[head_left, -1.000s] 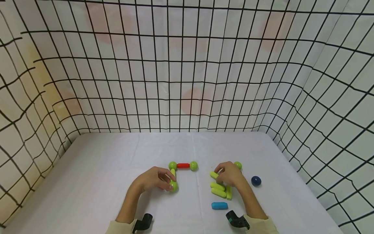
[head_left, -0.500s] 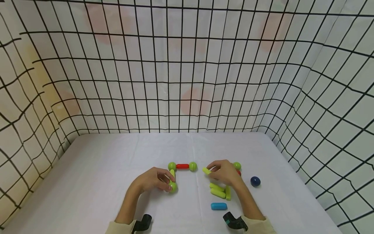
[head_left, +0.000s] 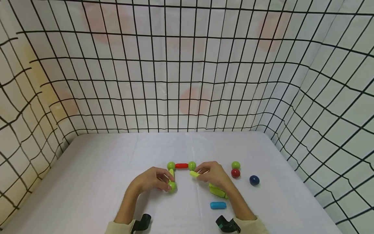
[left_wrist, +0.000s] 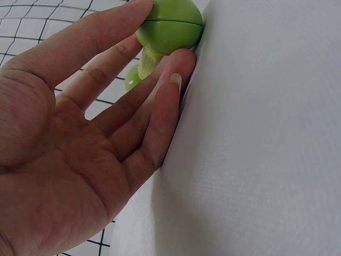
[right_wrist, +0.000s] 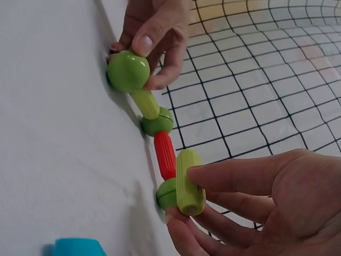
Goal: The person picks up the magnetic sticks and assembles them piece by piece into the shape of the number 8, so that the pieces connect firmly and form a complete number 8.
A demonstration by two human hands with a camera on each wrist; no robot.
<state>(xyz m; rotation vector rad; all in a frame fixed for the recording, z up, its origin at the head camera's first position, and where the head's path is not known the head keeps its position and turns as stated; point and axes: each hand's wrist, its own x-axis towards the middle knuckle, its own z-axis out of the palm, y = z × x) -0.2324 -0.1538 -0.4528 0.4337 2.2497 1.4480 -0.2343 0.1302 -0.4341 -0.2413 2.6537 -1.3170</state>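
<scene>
My left hand (head_left: 154,179) pinches a green ball (left_wrist: 170,28) between thumb and fingers, low at the tabletop. From that ball a yellow-green rod (right_wrist: 145,104) runs to a second green ball (head_left: 171,165). A red rod (head_left: 181,165) joins this one to a third green ball (head_left: 192,165), making an angled chain. My right hand (head_left: 212,174) pinches a loose yellow-green ribbed rod (right_wrist: 189,181) with a small grey metal-looking end. In the right wrist view this rod overlaps the third ball; in the head view it lies just in front of it.
Several yellow-green rods (head_left: 217,191) lie partly under the right forearm. A blue rod (head_left: 218,205) is nearer the front. To the right are a green ball (head_left: 235,165), a red ball (head_left: 235,173) and a dark blue ball (head_left: 254,180). Black netting (head_left: 181,81) surrounds the white table (head_left: 102,162).
My right hand has carried the yellow-green rod left from beside the rod pile to near the third ball, uncovering the red ball. The left hand has kept its pinch in place.
</scene>
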